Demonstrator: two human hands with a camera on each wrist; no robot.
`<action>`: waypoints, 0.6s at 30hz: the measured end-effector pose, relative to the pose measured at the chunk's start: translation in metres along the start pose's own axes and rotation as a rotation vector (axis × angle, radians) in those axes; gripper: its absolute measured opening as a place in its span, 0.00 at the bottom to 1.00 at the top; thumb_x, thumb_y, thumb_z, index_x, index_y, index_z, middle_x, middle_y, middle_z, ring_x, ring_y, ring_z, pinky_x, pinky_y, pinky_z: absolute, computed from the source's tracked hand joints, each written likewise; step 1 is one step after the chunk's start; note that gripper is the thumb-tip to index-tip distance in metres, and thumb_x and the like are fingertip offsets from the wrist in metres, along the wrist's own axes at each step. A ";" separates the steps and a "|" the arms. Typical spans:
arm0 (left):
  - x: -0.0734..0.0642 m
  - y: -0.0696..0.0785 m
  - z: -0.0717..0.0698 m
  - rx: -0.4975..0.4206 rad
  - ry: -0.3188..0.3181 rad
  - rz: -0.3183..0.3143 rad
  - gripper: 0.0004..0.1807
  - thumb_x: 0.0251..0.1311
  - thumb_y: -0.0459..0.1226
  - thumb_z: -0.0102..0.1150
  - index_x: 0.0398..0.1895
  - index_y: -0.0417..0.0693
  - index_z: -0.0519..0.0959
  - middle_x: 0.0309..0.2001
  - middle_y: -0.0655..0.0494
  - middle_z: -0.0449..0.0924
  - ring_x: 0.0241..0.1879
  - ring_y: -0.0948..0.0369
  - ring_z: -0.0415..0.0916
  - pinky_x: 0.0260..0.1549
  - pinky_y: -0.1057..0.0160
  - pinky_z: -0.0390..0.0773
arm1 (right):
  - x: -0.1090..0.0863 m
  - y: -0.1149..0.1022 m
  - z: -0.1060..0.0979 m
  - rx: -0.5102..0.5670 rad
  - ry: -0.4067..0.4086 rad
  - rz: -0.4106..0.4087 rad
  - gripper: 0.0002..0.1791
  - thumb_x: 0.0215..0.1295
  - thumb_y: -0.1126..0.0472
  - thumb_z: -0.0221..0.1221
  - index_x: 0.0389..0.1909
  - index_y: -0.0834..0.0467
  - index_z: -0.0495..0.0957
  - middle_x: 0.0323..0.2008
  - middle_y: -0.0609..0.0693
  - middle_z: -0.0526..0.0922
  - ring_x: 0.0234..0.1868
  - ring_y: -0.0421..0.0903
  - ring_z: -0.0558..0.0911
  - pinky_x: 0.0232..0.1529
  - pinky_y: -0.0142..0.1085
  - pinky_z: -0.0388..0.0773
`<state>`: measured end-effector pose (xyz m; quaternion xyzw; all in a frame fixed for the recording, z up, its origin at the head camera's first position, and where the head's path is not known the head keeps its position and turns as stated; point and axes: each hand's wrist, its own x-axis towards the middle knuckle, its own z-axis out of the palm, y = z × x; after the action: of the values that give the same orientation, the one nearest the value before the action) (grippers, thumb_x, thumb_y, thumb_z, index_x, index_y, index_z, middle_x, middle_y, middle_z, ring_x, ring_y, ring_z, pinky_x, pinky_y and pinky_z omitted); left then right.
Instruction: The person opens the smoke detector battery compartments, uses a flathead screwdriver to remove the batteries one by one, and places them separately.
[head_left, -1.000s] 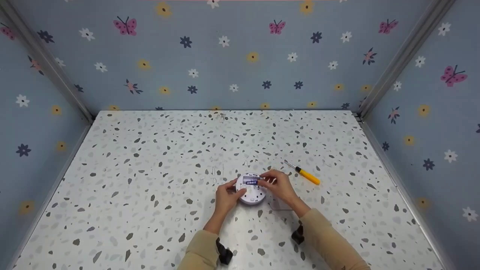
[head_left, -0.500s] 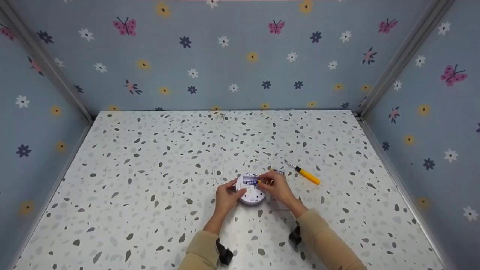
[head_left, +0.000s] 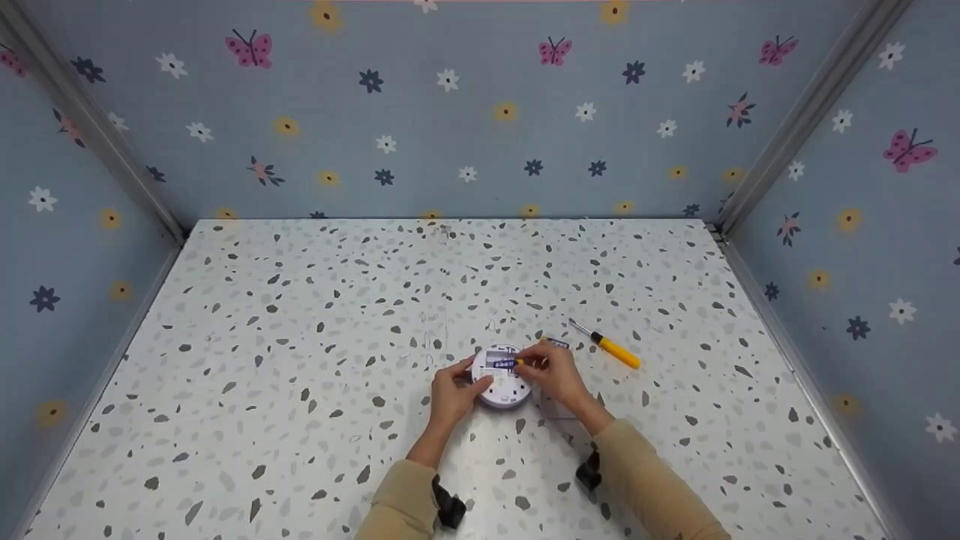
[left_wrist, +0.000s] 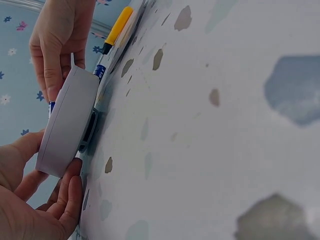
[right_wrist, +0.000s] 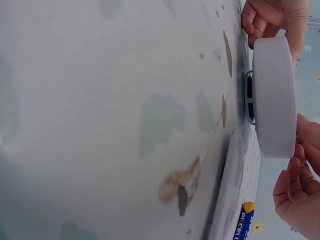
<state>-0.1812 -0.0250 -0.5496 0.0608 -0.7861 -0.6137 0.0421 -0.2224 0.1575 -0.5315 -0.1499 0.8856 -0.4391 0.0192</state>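
A round white device (head_left: 506, 393), which looks like a smoke alarm, lies with its battery compartment facing up. My left hand (head_left: 452, 395) grips its left rim, thumb on the top face. A blue battery with a yellow end (head_left: 503, 364) lies at the compartment, and my right hand (head_left: 561, 379) pinches its right end. In the left wrist view the alarm (left_wrist: 70, 122) is edge-on, with a dark slotted part under it; most of the battery is hidden there. The right wrist view shows the alarm's side wall (right_wrist: 274, 97) between both hands, and the pinched battery is mostly hidden.
A second battery (head_left: 556, 343) lies on the speckled table (head_left: 300, 435) just beyond my right hand. A screwdriver with a yellow handle (head_left: 619, 352) lies farther right. Under my right wrist is a flat whitish piece (head_left: 553, 409). Patterned walls (head_left: 465, 112) enclose the table's back and sides.
My right hand has shifted slightly at the compartment, so the pinched battery's yellow end and the second battery on the table now show. My left hand and the alarm have stayed in place.
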 end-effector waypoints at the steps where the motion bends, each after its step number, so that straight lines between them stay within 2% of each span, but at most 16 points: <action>1: 0.000 0.000 0.000 0.001 -0.001 0.002 0.25 0.44 0.33 0.66 0.49 0.34 0.74 0.34 0.46 0.78 0.29 0.60 0.72 0.29 0.68 0.72 | 0.000 0.000 0.000 -0.001 0.000 0.002 0.09 0.49 0.64 0.64 0.34 0.57 0.81 0.30 0.46 0.78 0.29 0.40 0.73 0.30 0.31 0.73; 10: 0.000 0.001 0.001 -0.003 -0.001 -0.029 0.26 0.44 0.33 0.66 0.49 0.35 0.74 0.33 0.47 0.78 0.29 0.60 0.72 0.29 0.68 0.73 | -0.002 0.000 -0.005 0.051 -0.015 0.077 0.10 0.50 0.62 0.63 0.35 0.56 0.81 0.30 0.45 0.78 0.30 0.42 0.74 0.30 0.32 0.74; 13: 0.000 0.002 0.001 -0.010 0.002 -0.048 0.25 0.43 0.33 0.66 0.49 0.36 0.74 0.33 0.47 0.78 0.29 0.60 0.72 0.29 0.68 0.73 | -0.003 0.001 -0.006 0.072 -0.006 0.083 0.09 0.49 0.62 0.64 0.35 0.56 0.81 0.30 0.46 0.78 0.30 0.42 0.75 0.31 0.32 0.74; 18: 0.001 0.001 0.001 -0.013 0.003 -0.044 0.26 0.43 0.32 0.67 0.49 0.35 0.74 0.32 0.47 0.78 0.29 0.60 0.73 0.29 0.67 0.74 | -0.005 0.004 -0.011 0.090 0.023 0.086 0.09 0.49 0.63 0.64 0.34 0.56 0.81 0.29 0.46 0.79 0.30 0.42 0.75 0.33 0.33 0.74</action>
<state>-0.1819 -0.0241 -0.5490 0.0789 -0.7803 -0.6196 0.0302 -0.2204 0.1695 -0.5286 -0.1057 0.8708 -0.4788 0.0346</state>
